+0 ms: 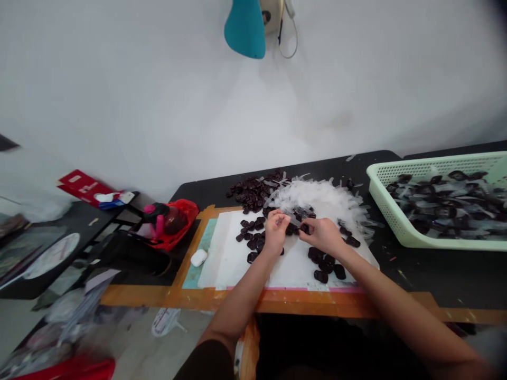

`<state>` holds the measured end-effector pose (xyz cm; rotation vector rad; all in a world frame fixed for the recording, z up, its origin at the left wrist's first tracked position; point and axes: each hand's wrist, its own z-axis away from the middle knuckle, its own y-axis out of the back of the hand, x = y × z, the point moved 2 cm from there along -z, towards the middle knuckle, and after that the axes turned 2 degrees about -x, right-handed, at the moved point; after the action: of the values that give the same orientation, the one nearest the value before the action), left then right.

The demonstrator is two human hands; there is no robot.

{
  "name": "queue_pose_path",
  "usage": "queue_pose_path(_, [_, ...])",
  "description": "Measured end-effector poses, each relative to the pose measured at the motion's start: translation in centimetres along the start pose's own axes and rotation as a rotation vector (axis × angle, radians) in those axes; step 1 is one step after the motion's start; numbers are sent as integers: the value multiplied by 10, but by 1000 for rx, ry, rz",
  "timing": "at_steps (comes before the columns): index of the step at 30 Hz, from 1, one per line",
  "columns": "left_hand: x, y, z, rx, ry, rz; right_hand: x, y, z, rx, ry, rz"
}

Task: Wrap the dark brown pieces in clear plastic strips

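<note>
My left hand (276,230) is pinched over the white sheet (229,253), its fingertips closed on the end of a clear plastic strip (293,221). To its right, my right hand (322,234) grips a small dark, glossy oval piece (304,228) between thumb and fingers. The strip spans the short gap between both hands; whether it is fixed to the piece I cannot tell. Loose dark pieces (327,263) lie on the sheet around my wrists. Behind my hands are a heap of dark reddish pieces (253,191) and a white pile of translucent strips (322,196).
A pale green basket (443,244) holding many dark pieces with clear strips stands at the right. On the left are a white case (198,257), a red bag (186,214) with a bottle, and a dark cylinder (134,258). A teal lamp-like object (245,29) hangs above.
</note>
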<state>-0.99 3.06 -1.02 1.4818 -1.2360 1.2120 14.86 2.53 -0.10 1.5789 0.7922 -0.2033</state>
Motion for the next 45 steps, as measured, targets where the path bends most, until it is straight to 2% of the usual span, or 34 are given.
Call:
queue_pose_path(8, [-8,-5,4,-3,16,4,2,-4,0,23,-26,85])
queue_pose_path(10, [-9,-3,2,2,-3,-12,2,-3,1,21,-20,51])
queue_pose_path(12, [-8,2,-2,-18,-44,-49,2,2,3,56,-9,-97])
queue_pose_path(14, [-2,11,-8,4,-131,-129,5,16,5,224,-18,-376])
queue_pose_path(16, [5,20,-13,44,-239,-244,13,32,6,522,-54,-701])
queue_pose_path(18, [10,22,-14,-37,-312,-361,22,42,4,713,-77,-944])
queue_pose_path(19, [11,20,-13,-140,-335,-420,26,43,1,735,-91,-981])
queue_pose_path(21, [8,11,-7,-384,-364,-540,32,39,-5,660,-105,-893])
queue_pose_path(23, [2,1,1,-564,-377,-656,35,28,-10,513,-69,-684])
queue_pose_path(25, [-3,-7,8,-649,-361,-742,37,17,-13,385,3,-472])
queue_pose_path(28, [-6,-9,10,-662,-328,-800,41,2,-15,245,79,-247])
queue_pose_path(30, [-2,-4,7,-640,-317,-767,42,-5,-15,168,99,-173])
queue_pose_path(32, [2,3,0,-570,-288,-673,41,-12,-15,109,127,-142])
queue_pose_path(36, [4,18,-16,-262,-133,-329,33,-24,-14,67,200,-71])
queue_pose_path(38, [0,21,-21,-166,-20,-99,29,-29,-15,77,221,-3])
queue_pose_path(42, [-5,22,-25,-88,133,184,22,-34,-18,3,271,130])
queue_pose_path(45, [-6,23,-25,-61,182,299,23,-34,-18,-4,230,82])
